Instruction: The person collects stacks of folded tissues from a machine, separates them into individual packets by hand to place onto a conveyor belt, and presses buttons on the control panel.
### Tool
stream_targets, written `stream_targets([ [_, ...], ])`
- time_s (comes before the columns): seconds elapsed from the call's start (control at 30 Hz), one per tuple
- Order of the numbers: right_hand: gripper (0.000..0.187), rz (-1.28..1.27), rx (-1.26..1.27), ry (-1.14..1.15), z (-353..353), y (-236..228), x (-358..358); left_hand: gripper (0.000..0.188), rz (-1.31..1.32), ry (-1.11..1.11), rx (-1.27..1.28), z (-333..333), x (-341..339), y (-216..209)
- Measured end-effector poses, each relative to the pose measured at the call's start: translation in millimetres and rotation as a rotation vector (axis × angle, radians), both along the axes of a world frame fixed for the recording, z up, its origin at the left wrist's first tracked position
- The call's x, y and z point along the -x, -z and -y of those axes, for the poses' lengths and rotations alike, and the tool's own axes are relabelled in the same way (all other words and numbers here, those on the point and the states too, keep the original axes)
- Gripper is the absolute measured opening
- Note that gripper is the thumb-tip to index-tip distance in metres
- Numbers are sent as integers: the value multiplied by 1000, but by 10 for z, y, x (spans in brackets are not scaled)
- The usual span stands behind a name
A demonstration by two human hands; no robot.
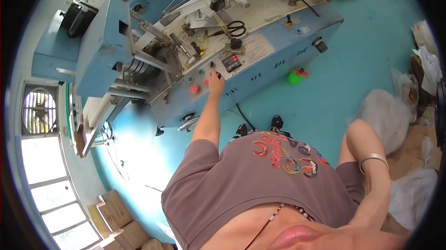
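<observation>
My left hand point(215, 84) reaches forward to the control panel of a blue machine point(274, 57). Its fingers are closed at a small black knob point(219, 75), which they partly cover. Close by on the panel are a red push button point(194, 89), green buttons point(201, 71), another dark knob point(212, 64) and a small display point(231, 62) with lit red digits. My right arm point(371, 185), wearing silver bangles point(373, 158), is bent at the elbow with the forearm drawn back toward me. The right hand itself does not show.
Black-handled scissors point(237, 29) lie on the machine top, near metal rollers point(155, 31). A green ball-like object point(295, 78) is at the machine's front. Plastic bags point(383, 117) stand at the right, cardboard boxes point(114, 210) at the lower left. A cable point(244, 116) hangs below the panel.
</observation>
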State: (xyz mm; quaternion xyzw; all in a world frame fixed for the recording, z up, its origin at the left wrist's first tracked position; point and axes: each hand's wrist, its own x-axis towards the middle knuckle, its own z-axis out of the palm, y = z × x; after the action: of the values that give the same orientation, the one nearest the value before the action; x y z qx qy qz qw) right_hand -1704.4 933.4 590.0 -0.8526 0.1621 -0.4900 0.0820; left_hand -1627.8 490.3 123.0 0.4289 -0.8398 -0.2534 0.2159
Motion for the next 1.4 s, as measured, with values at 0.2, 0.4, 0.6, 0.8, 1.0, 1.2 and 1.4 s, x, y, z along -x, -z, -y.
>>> stream_targets([
  [0.2, 20, 43, -57, -20, 86, -2, -149, 37, -34, 31, 14, 58, 6, -12],
  [0.4, 18, 0, 35, 138, 94, 95, -243, 31, 78, 64, 123, 205, -42, 140],
  [0.6, 17, -30, -34, -222, 275, -104, 65, 38, 62, 104, 115, 249, -69, 112],
  [0.8, 18, -77, -46, -116, 249, -34, 96, 40, 111, 119, 24, 203, 17, 73],
  [1.0, 20, -92, -44, -87, 289, -15, 98, 41, 58, 126, 21, 208, 9, 56],
  [1.2, 21, -98, -47, -76, 304, -24, 98, 38, 76, 127, 34, 210, -10, 23],
  [1.4, 23, -97, -54, -88, 325, -17, 101, 34, 7, 101, 44, 136, -5, -10],
])
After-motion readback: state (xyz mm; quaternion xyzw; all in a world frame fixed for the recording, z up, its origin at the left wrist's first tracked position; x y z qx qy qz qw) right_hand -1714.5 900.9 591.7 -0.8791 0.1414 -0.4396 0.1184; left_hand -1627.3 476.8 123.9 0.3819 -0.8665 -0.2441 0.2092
